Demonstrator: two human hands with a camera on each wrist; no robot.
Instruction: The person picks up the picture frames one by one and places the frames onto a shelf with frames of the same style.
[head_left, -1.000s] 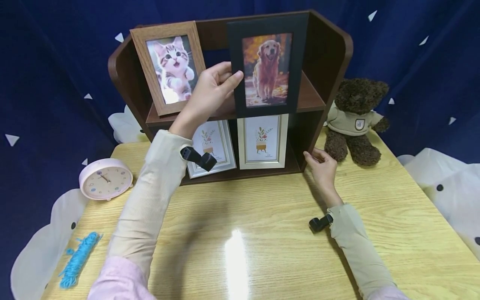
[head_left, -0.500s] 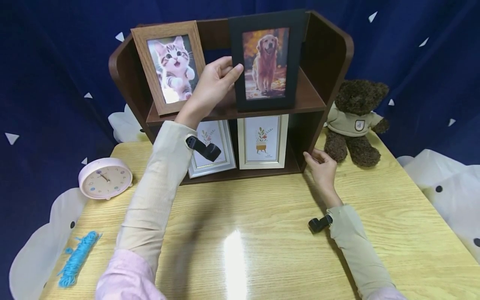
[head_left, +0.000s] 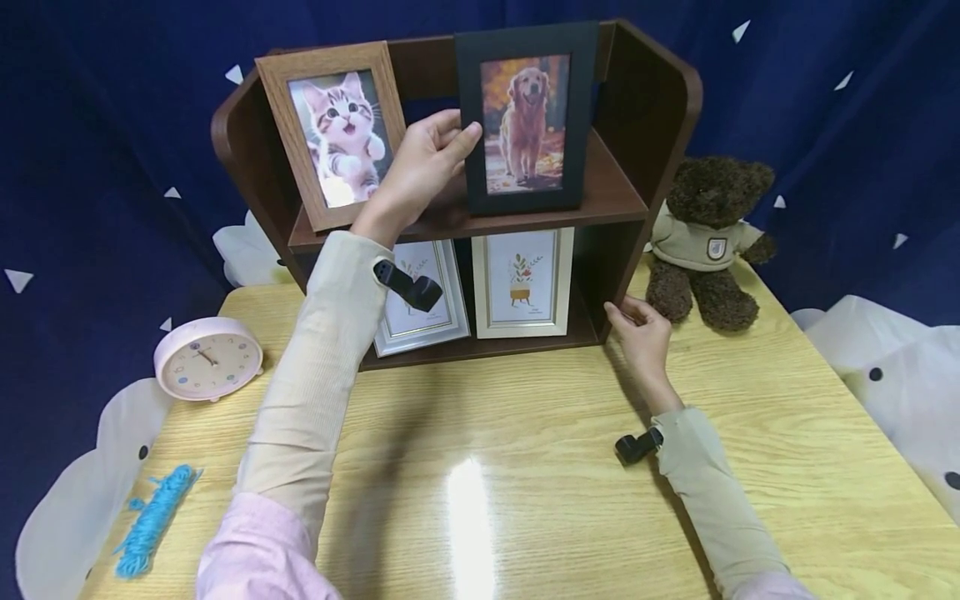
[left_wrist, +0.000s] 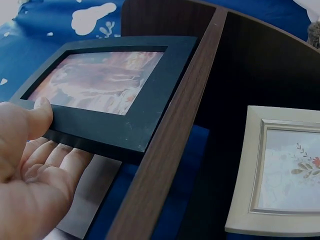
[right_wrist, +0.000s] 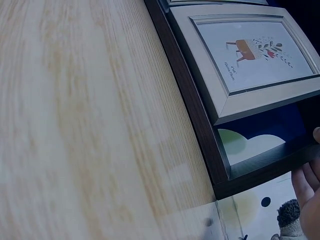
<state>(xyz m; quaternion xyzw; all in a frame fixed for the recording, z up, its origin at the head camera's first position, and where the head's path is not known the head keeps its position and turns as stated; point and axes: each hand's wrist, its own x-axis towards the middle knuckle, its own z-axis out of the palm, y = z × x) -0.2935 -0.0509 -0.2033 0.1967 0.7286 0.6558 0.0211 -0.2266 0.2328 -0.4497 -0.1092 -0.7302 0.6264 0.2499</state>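
My left hand (head_left: 427, 171) pinches the left edge of a black photo frame (head_left: 525, 202) with a dog picture, thumb on the front and fingers behind. In the left wrist view that frame (left_wrist: 135, 122) stands at the upper shelf's front edge (left_wrist: 170, 145); whether it bears fully on the shelf I cannot tell. A brown wooden photo frame (head_left: 281, 108) with a kitten picture leans to its left. Low on the dark shelf unit (head_left: 660, 92), my right hand (head_left: 645, 342) grips the right side panel between thumb and fingers; in the right wrist view only part of this hand (right_wrist: 310, 200) shows.
The lower shelf holds a cream photo frame (head_left: 483, 325) and a silver one (head_left: 450, 329), partly behind my left arm. A pink clock (head_left: 210, 358) and blue cord bundle (head_left: 153, 521) lie left on the wooden table (head_left: 570, 500). A teddy bear (head_left: 708, 217) sits right of the unit.
My left hand has carried the black photo frame slightly up and left, back toward the upper shelf. The right hand has stayed at the side panel.
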